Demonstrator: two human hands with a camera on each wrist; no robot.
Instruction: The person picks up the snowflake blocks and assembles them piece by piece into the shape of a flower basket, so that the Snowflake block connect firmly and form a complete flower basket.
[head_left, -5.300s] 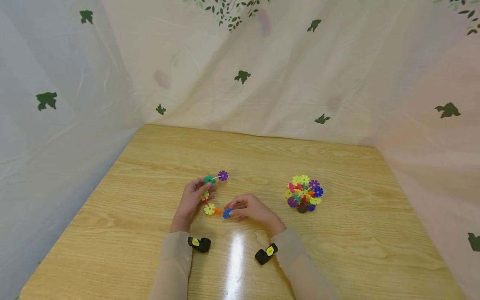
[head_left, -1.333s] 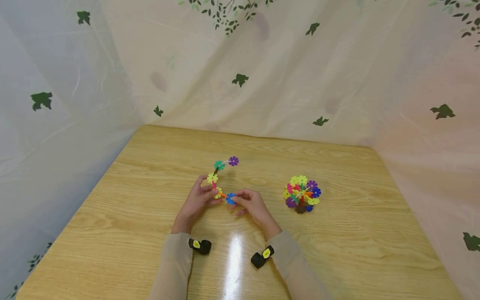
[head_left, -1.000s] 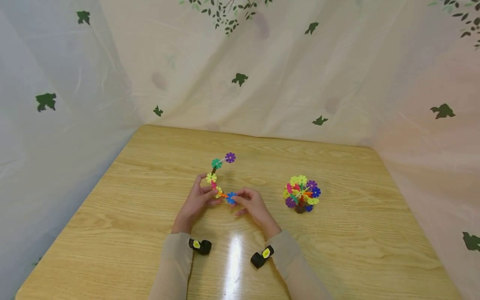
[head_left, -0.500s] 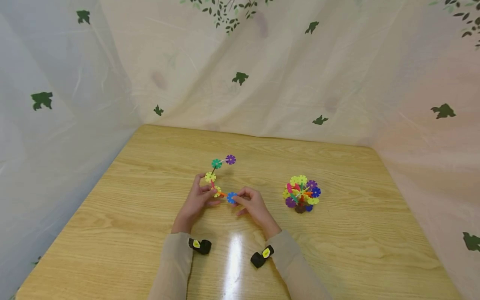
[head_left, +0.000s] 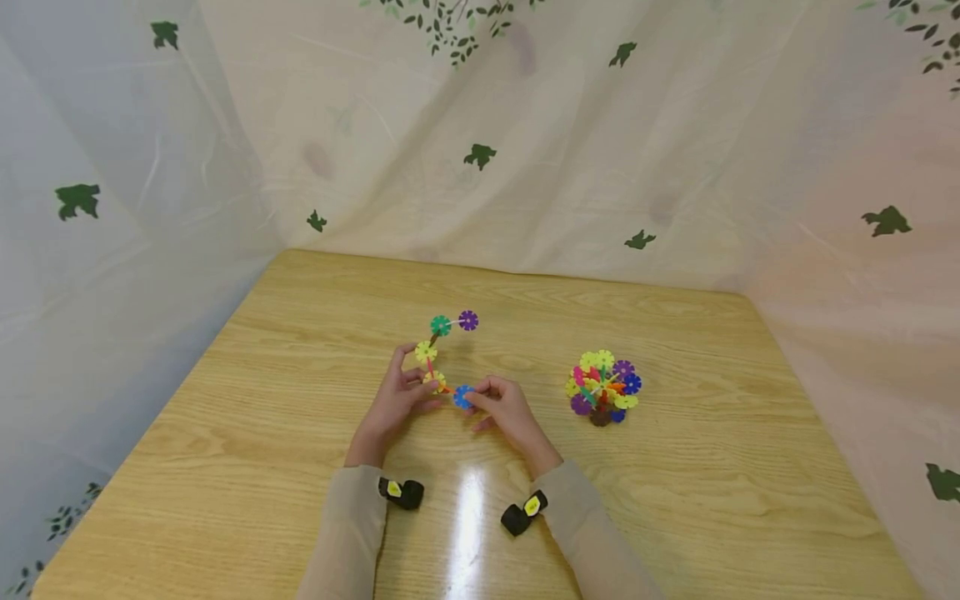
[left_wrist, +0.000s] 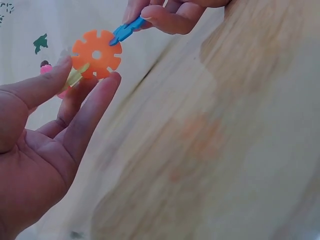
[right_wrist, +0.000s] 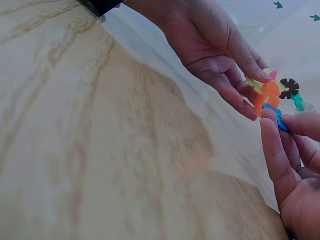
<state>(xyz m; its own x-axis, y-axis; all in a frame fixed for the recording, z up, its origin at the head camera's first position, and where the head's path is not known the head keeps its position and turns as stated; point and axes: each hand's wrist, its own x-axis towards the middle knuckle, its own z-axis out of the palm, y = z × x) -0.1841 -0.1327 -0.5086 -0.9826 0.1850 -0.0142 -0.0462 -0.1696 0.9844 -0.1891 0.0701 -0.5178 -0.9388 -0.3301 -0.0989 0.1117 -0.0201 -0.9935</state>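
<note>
A curved chain of slotted plastic snowflake discs stretches between the two hands above the table. My left hand (head_left: 392,404) pinches a yellow snowflake disc (head_left: 434,382) between thumb and fingers. An orange disc (left_wrist: 105,64), edge-on to the head camera, links it to a blue snowflake disc (head_left: 462,397). My right hand (head_left: 513,414) pinches that blue disc with thumb and fingertips. Beyond the left hand the chain runs through a pink disc (head_left: 430,367), another yellow disc (head_left: 426,352), a brown disc (right_wrist: 289,86) and a green disc (head_left: 440,326), ending past a pale one at a purple disc (head_left: 468,320).
To the right on the wooden table (head_left: 712,467) stands a round cluster of joined multicoloured snowflake discs (head_left: 602,388). A pale curtain (head_left: 555,125) with green leaf and bird prints hangs behind the table and along both sides.
Since the oldest frame, both hands and the chain have moved farther from the body, and the left fingers shifted to the yellow disc beside the orange one. Lately only the chain's far end sways slightly.
</note>
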